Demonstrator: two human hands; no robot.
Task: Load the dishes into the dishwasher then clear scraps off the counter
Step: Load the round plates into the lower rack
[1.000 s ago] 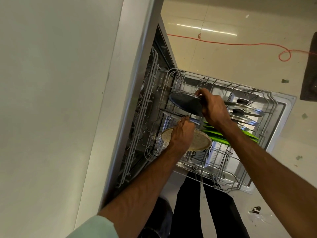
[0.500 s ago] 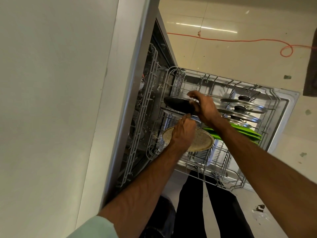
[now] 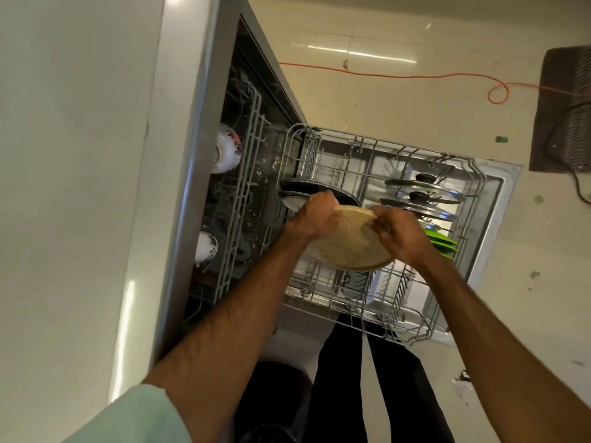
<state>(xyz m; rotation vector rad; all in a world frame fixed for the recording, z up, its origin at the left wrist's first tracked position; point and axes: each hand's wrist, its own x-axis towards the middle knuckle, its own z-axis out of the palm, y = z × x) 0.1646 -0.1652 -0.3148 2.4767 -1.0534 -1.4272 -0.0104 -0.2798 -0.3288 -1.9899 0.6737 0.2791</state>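
Grey wire forms the lower rack [image 3: 351, 306], which is drawn out over the open dishwasher door [image 3: 502, 199]. At its back left a dark plate [image 3: 310, 187] is stood on edge, with a white plate [image 3: 291, 202] just beside it. Along the right side two glass lids [image 3: 422, 186] with black knobs are slotted upright, and green plates [image 3: 443, 245] are lined up just below them. Two patterned white cups [image 3: 226, 151] are seen in the upper rack [image 3: 243, 193], further inside the machine. An orange cable [image 3: 383, 75] is trailed across the pale floor towards a dark mat [image 3: 566, 110].

A speckled tan plate [image 3: 348, 251] is held tilted over the middle of the lower rack, between the dark plate and the lids; whether its lower edge touches the tines cannot be told. Its upper left rim is gripped by the left hand [image 3: 315, 219], fingers curled over the edge, and its upper right rim is gripped by the right hand [image 3: 399, 235] in the same way. Most of the plate hangs below both hands. The dark plate's right end is hidden behind the left hand.
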